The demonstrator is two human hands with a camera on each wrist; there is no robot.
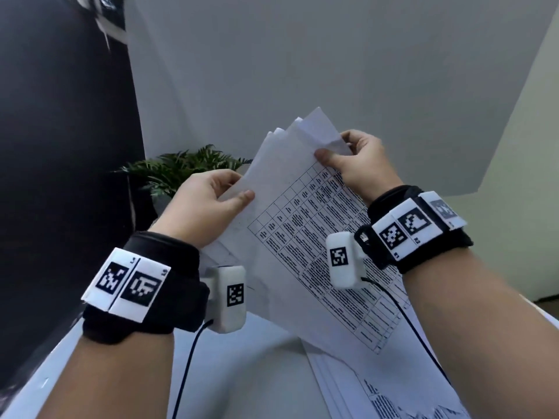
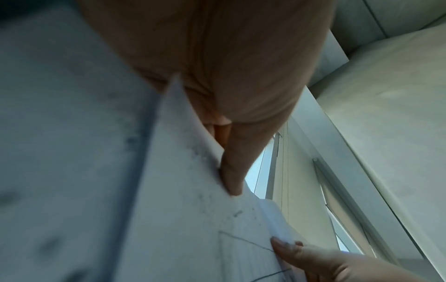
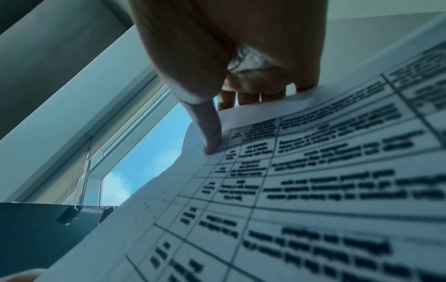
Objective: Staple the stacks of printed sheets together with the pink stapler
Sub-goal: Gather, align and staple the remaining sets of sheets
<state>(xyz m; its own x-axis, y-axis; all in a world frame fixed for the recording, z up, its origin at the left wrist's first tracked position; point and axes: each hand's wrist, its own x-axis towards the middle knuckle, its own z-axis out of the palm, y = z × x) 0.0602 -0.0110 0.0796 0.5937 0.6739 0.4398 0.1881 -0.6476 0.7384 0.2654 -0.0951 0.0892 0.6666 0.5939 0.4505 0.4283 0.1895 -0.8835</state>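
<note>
My left hand [image 1: 208, 207] and right hand [image 1: 360, 164] pinch a stack of white printed sheets [image 1: 302, 237] above the white table [image 1: 257, 373]; grey wall [image 1: 332, 55] and green fern [image 1: 181, 167] behind.

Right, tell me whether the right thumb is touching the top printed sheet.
Touching. The right wrist view shows the right hand with its thumb tip pressed onto the top printed sheet at the table's corner cell; the head view agrees.

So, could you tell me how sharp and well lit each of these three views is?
Head view: evenly lit, printed sheets fairly sharp. Left wrist view: dim, left hand and paper blurred. Right wrist view: right hand backlit by the window, text blurred.
</note>
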